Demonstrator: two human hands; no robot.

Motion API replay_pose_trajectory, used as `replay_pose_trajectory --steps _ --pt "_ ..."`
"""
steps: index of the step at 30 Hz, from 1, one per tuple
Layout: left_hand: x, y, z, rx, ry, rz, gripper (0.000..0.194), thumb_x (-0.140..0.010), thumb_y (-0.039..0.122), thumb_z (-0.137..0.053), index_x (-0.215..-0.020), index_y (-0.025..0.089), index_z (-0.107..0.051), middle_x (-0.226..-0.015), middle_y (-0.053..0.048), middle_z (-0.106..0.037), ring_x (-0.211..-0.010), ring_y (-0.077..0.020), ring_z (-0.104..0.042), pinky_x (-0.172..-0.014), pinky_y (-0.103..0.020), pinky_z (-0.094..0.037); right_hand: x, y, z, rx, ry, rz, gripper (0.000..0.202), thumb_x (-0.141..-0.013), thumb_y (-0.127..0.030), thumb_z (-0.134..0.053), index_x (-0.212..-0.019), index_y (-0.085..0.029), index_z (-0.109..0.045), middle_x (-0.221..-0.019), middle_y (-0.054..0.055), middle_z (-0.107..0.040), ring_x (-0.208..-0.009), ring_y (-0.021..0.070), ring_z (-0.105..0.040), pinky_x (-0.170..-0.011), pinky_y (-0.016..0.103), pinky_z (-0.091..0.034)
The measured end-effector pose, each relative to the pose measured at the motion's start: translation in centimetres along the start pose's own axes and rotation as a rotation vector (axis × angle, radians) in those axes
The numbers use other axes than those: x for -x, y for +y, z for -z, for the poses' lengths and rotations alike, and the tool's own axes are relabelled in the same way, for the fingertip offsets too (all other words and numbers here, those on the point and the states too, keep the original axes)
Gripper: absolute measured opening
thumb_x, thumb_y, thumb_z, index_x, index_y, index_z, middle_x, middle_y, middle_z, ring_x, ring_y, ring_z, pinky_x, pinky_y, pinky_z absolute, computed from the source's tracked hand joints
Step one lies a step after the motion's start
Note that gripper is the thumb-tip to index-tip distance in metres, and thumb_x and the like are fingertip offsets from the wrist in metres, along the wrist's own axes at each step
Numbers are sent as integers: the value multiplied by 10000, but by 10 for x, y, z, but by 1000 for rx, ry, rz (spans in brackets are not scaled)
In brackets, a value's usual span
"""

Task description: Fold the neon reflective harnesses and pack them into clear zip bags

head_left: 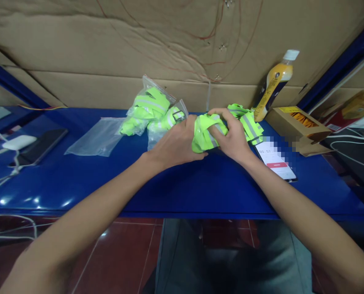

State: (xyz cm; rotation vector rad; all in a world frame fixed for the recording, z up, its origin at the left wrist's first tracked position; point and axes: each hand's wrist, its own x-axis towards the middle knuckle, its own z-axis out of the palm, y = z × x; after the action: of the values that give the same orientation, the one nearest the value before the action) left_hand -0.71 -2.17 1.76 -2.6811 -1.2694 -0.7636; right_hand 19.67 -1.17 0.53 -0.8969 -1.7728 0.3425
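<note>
Between my two hands, above the blue shelf [182, 192], is a bundled neon-yellow reflective strap [205, 132] with grey stripes. My left hand [177, 141] is closed on its left side, with the fingertips partly hidden behind the bundle. On the right side, my right hand [232, 132] grips the same bundle between thumb and fingers. Just beyond my right hand lies a loose pile of similar reflective straps [251, 125]. Past my left hand sit clear zip bags with straps inside, a larger bag [151, 105] and a smaller bag [166, 122] with a black buckle showing.
A flat clear zip bag [95, 136] lies to the left. Farther left are a dark phone [43, 147] and a white charger [19, 141] with cables. At right stand a lit phone [275, 159], a yellow drink bottle [273, 87] and an open cardboard box [301, 130]. Cardboard [108, 45] lines the back.
</note>
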Motion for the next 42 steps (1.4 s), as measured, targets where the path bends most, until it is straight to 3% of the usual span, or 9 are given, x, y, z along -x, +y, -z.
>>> replay_pose_trajectory --steps 4,9,15,18,21,24,33,38,42 --pt "0 0 -4 132 3 38 812 -664 389 -960 -1266 182 -457 -1075 -94 -691 -1020 -371 -748 -811 -419 -590 0 -1 2 89 -19 97 281 -907 -272 -571 -1181 -234 -621 -1200 81 -731 -1143 273 -666 -1043 440 -524" --pt "-1 -2 -4 142 92 26 941 -684 379 -947 -1424 151 -412 -1182 -145 -701 -1085 -386 -746 -865 -432 -584 5 -5 -5 32 -58 97 297 -908 -293 -593 -1198 -235 -559 -1215 84 -703 -1115 263 -660 -1027 425 -534" --pt "-5 -17 17 216 -93 -19 1285 -569 499 -1028 -1606 179 -342 -1553 -206 -559 -1365 -424 -622 -1067 -466 -541 2 -2 -5 -10 -35 69 301 -876 -269 -624 -1168 -233 -562 -1190 58 -705 -1114 247 -655 -1029 407 -532" --pt "-9 -23 27 312 -144 -26 1095 -649 435 -992 -1573 205 -452 -1475 -147 -646 -1299 -368 -663 -1019 -412 -547 -2 0 1 -23 -35 23 280 -900 -302 -623 -1171 -244 -581 -1181 46 -705 -1094 245 -651 -1021 412 -540" --pt "-13 -25 30 409 -168 5 779 -671 465 -975 -1332 192 -668 -1143 -61 -773 -1040 -293 -722 -866 -342 -546 -3 1 6 -47 -49 5 273 -907 -296 -615 -1173 -243 -590 -1172 38 -703 -1067 236 -654 -1005 403 -546" --pt "-14 -23 24 404 -115 36 749 -636 580 -977 -1201 167 -710 -981 -36 -763 -895 -260 -700 -784 -317 -503 -3 2 7 -43 -63 27 270 -896 -280 -626 -1161 -236 -597 -1151 40 -706 -1075 241 -652 -1005 401 -540" --pt "-9 -15 2 186 -7 52 862 -665 622 -968 -1287 158 -592 -1117 -105 -729 -1062 -353 -724 -943 -428 -542 2 3 -3 3 -26 153 296 -854 -198 -615 -1149 -221 -605 -1150 63 -706 -1088 248 -659 -990 403 -527" --pt "-7 -19 -1 186 -22 -43 1113 -613 580 -1018 -1473 163 -447 -1327 -174 -658 -1239 -409 -676 -1033 -491 -556 -1 5 -3 -69 20 74 253 -884 -236 -650 -1131 -243 -600 -1134 40 -710 -1048 235 -663 -989 416 -550" --pt "-2 -11 -12 21 136 -100 1203 -698 581 -976 -1587 125 -308 -1484 -270 -544 -1393 -481 -560 -1148 -579 -488 -1 7 -9 -108 108 -25 224 -921 -290 -666 -1125 -258 -581 -1138 50 -715 -1057 246 -673 -978 444 -585"
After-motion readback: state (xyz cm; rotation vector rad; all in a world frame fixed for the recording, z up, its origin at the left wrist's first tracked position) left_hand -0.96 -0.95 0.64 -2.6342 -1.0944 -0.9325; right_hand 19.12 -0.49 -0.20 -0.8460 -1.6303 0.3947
